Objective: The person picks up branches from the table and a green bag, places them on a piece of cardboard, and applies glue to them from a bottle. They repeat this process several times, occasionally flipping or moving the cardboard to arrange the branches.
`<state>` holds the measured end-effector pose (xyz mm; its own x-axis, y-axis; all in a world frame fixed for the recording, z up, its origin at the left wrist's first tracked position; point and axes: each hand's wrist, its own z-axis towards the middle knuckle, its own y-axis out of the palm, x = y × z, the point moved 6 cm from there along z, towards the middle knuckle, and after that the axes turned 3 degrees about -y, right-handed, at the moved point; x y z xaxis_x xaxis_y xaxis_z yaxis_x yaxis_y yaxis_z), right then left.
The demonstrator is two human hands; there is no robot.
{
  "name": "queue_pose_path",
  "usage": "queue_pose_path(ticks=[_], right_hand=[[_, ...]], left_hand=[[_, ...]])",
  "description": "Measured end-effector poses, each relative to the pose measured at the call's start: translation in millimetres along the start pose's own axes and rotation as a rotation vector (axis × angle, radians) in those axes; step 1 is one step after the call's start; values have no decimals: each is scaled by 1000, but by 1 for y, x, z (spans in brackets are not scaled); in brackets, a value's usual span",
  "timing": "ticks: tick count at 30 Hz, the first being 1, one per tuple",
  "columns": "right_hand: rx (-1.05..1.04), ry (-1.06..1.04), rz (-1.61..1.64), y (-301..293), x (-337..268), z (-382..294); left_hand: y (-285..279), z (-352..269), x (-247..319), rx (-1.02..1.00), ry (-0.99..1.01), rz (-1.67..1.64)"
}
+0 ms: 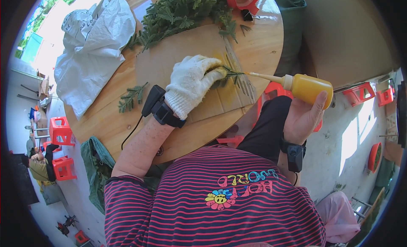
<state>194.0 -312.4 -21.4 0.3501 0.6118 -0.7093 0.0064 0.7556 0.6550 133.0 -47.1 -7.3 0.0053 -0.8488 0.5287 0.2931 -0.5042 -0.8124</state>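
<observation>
My left hand (196, 81), in a white knitted glove with yellow stains at the fingertips, pinches a small green conifer sprig (233, 75) above a sheet of cardboard (159, 65). My bare right hand (303, 118) holds a squeeze bottle (311, 89) of yellow liquid, tipped on its side. The bottle's long thin nozzle points left, and its tip meets or nearly meets the cut end of the sprig. Yellow smears mark the cardboard under the glove. Another sprig (132, 97) lies on the round wooden table (105, 129), left of the cardboard.
A heap of conifer sprigs (181, 14) lies behind the cardboard. A white woven sack (95, 49) covers the table's left side, and a red plastic object (244, 0) sits at the back. Red stools (62, 130) stand around on the floor. Green cloth (98, 170) hangs by the near left edge.
</observation>
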Motion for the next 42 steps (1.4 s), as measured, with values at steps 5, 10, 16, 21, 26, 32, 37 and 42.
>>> queue_pose_path(ticks=[5,10,16,21,26,32,37,42], right_hand=[[24,-11,-18,-5,-2,0],[-25,-15,-30,-6,-5,-2],[-167,-98,-106,9,-10,-7],[-270,-161,-163,27,-12,-9],[-319,-149,-218,37,-11,-10],[-366,-168,-262,47,-11,-12],[-371,-195,-318,52,-15,-13],[-381,-235,-356,57,-22,-17]], left_hand=[[3,-8,18,106,134,211],[6,-10,27,72,148,333],[11,-11,25,63,157,351],[11,-10,25,42,148,335],[11,-12,23,75,179,315],[12,-13,21,123,221,306],[12,-12,21,109,214,309],[11,-12,23,118,224,325]])
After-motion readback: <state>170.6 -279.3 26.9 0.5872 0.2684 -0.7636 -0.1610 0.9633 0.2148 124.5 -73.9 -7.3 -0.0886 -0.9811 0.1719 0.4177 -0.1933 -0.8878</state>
